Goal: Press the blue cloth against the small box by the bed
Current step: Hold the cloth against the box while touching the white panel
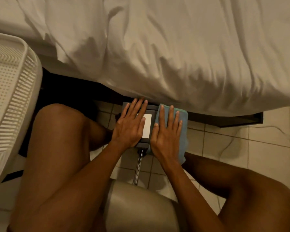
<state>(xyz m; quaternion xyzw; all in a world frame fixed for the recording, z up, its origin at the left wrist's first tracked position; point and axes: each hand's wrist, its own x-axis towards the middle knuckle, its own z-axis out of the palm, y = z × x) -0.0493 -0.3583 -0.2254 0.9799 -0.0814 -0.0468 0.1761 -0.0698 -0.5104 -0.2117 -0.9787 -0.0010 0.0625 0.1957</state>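
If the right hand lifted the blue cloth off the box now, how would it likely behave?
Probably floppy: the blue cloth already drapes over the small box edge under the flat right hand. Likely light, and its folds would probably fall open. The left hand steadies the box.

cloth (182,131): blue-teal | box (151,109): dark grey, white label (147,125) | bedsheet (174,47): off-white | floor (266,148): cream tiles, darker grout | basket (12,97): white, perforated and slatted

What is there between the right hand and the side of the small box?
In the head view, the folded blue cloth lies between them: the right hand rests flat on it, and it sits against the right side of the small box.
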